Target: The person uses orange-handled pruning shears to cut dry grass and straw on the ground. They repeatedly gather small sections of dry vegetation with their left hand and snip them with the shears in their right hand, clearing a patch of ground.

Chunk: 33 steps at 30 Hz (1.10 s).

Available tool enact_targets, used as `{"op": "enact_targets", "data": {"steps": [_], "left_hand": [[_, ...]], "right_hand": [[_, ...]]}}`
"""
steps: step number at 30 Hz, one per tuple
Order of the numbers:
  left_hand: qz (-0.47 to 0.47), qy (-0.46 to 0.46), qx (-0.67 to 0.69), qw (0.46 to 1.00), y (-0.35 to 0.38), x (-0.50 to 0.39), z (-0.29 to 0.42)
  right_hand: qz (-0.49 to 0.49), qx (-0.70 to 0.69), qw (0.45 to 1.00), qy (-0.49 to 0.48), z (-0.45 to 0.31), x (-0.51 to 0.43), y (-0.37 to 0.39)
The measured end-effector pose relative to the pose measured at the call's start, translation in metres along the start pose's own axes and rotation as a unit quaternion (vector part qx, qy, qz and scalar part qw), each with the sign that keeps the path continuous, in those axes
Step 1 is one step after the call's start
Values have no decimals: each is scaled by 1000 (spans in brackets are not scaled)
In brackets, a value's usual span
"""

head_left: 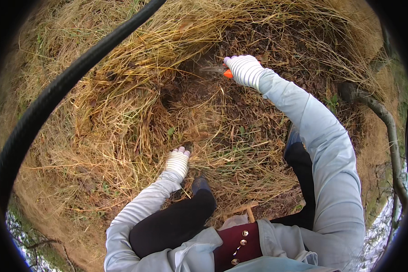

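Observation:
My right hand (243, 70), in a striped white glove, is closed around orange-handled hand pruners (228, 73). Their metal blades (211, 69) point left, low over dark bare soil beside a thick swath of dry grass (136, 64). My left hand (178, 162) wears a matching glove and reaches down into dry grass stems (146, 136) just beyond my shoe (200, 184). Its fingertips are partly lost among the stems, so I cannot tell whether they grip any. A few small green leaves (170, 131) stick up near that hand.
A bare branch (384, 105) curves along the right side. Dark leaf litter and soil (285, 44) lie beyond my right hand. A black cable or strap (74, 74) crosses the left of the view. Close to my body is a light wooden frame (250, 213) with translucent plastic (234, 221).

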<state>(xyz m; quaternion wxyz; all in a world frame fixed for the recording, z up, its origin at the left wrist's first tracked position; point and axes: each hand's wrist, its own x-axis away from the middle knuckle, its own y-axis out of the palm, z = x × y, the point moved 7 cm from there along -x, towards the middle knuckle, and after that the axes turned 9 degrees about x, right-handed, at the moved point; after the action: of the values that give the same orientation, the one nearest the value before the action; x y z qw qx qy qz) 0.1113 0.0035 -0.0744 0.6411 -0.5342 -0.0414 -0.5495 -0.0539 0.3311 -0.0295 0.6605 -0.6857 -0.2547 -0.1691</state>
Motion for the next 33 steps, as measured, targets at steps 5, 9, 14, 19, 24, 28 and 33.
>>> {"op": "enact_targets", "data": {"steps": [5,9,14,19,24,28,33], "left_hand": [[-1,-2,-3,1000,-4,0,1],[-9,-8,-15,1000,-5,2,3],[-17,-14,-5,1000,-6,2,4],[-10,-13,-15,1000,-7,3,3],[-33,-19,4,999,3,1,-3],[-36,-23,9,999,9,-1,-7],[-23,-13,2,1000,3,-1,-3]], "right_hand": [[-64,4,988,137,23,-24,-4],[-95,20,981,169,32,-30,-4],[-92,36,985,138,19,-45,0],[-62,35,991,117,4,-54,-9],[-40,64,996,39,1,-47,-15],[-30,74,996,42,3,-54,-11],[-12,54,997,45,3,-57,-9]]}}
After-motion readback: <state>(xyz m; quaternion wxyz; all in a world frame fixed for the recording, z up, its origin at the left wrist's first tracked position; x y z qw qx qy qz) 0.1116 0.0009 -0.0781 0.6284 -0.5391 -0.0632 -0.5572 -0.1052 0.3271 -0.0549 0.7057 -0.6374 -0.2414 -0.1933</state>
